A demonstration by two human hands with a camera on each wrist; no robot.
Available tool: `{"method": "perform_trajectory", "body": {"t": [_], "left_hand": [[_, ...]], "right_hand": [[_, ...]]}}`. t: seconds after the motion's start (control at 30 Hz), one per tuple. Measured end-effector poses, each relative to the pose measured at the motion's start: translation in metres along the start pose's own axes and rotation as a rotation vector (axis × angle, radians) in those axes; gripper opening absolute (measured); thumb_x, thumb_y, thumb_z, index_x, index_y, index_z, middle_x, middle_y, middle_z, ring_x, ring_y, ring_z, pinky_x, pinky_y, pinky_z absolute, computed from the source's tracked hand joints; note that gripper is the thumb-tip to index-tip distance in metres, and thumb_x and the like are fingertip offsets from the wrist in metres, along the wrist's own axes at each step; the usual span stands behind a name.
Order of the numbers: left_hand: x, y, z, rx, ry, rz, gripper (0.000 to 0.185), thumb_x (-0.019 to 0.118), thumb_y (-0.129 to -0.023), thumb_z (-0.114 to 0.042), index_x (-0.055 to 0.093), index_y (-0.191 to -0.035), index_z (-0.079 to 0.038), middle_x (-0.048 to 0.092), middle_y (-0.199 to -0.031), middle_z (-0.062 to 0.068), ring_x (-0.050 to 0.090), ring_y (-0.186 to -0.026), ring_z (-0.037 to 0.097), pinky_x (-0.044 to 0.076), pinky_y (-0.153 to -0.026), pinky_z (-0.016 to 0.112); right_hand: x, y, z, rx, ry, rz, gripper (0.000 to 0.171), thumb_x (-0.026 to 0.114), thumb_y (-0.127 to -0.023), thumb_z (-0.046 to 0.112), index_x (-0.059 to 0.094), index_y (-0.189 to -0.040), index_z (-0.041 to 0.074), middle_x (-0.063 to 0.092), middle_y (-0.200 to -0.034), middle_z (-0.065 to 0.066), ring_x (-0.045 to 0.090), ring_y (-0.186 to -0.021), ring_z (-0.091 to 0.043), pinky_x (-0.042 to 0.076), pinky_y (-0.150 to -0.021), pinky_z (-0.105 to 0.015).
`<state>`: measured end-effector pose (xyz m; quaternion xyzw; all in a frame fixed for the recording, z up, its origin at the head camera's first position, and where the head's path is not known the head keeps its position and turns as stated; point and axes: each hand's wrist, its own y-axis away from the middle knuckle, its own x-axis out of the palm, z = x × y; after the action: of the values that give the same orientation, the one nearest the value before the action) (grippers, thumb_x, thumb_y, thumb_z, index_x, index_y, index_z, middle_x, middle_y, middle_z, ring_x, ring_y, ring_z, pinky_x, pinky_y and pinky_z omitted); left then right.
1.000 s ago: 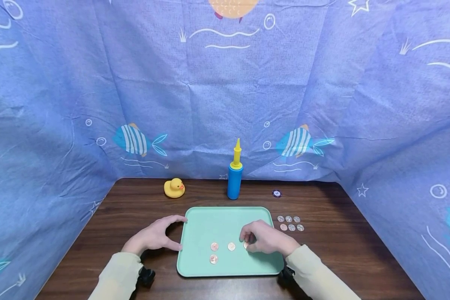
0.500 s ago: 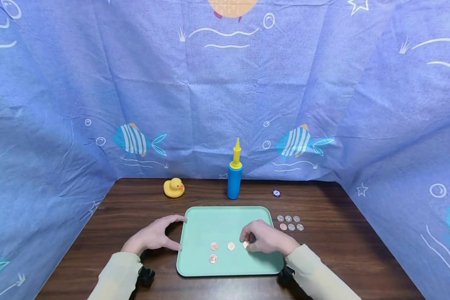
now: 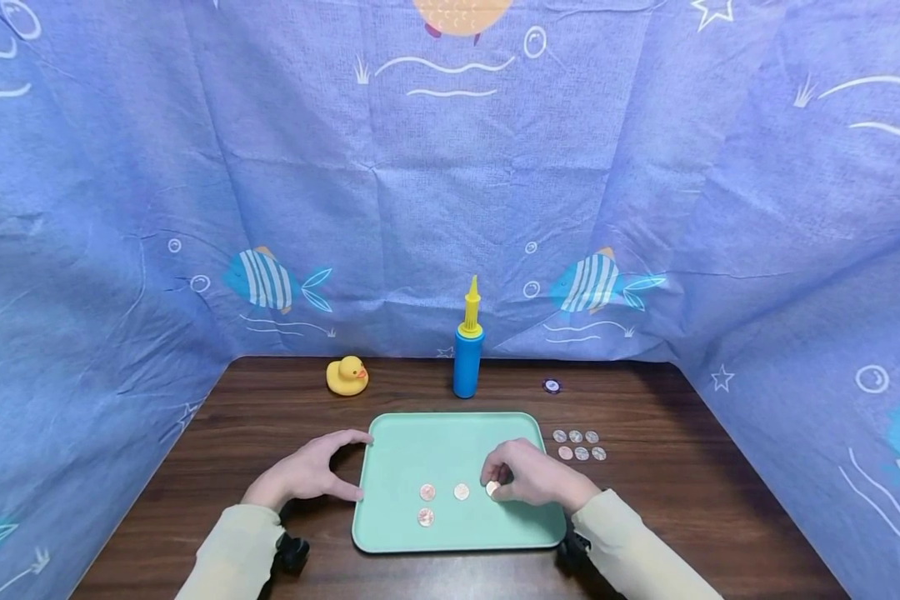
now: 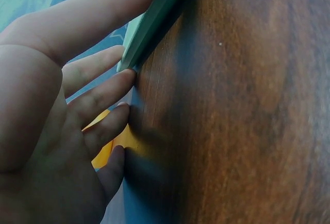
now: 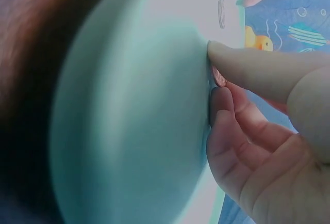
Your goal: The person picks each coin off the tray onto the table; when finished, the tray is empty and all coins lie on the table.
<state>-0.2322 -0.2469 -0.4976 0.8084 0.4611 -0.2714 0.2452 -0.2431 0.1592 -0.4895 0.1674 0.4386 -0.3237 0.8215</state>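
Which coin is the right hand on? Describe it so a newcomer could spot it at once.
Start at the mint-green plastic tray in the middle of the dark wooden table. Four coins lie on its near half; the one meant is the small coin at the right end of the row. It alone is pinched by the right hand.
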Motion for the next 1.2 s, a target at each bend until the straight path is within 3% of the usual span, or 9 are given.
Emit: {"method": "perform_trajectory", "body": {"t": [0.73,1.0,1.2], "left_hand": [[0.001,0.0,0.002,0.003,0.002,-0.001,0.084,0.093,-0.08,-0.036,0.054,-0.152,-0.019,0.047,-0.159,0.011,0.037,-0.15,0.04,0.033,-0.117,0.067],[0.0,0.001,-0.001,0.008,0.009,0.001,0.084,0.094,-0.079,-0.034,0.055,-0.151,-0.017,0.047,-0.159,0.013,0.037,-0.15,0.042,0.033,-0.117,0.067],[0.0,0.001,-0.001,0.01,0.005,0.0,0.083,0.094,-0.079,-0.035,0.055,-0.151,-0.017,0.048,-0.159,0.012,0.037,-0.15,0.041,0.032,-0.117,0.067]], "right_hand": [[0.001,0.005,-0.002,-0.029,-0.011,-0.036,0.011,0.079,-0.088,0.005,0.075,-0.088,0.016,0.066,-0.079,0.012,0.06,-0.074,-0.003,0.052,-0.07,-0.021],[-0.002,0.009,0.0,-0.042,-0.073,-0.044,0.012,0.08,-0.091,0.004,0.075,-0.088,0.013,0.07,-0.079,0.008,0.061,-0.073,0.001,0.055,-0.07,-0.022],[-0.004,0.011,-0.004,-0.045,-0.137,-0.043,0.004,0.08,-0.095,0.011,0.077,-0.092,0.012,0.072,-0.081,0.006,0.059,-0.074,0.001,0.053,-0.071,-0.022]]}}
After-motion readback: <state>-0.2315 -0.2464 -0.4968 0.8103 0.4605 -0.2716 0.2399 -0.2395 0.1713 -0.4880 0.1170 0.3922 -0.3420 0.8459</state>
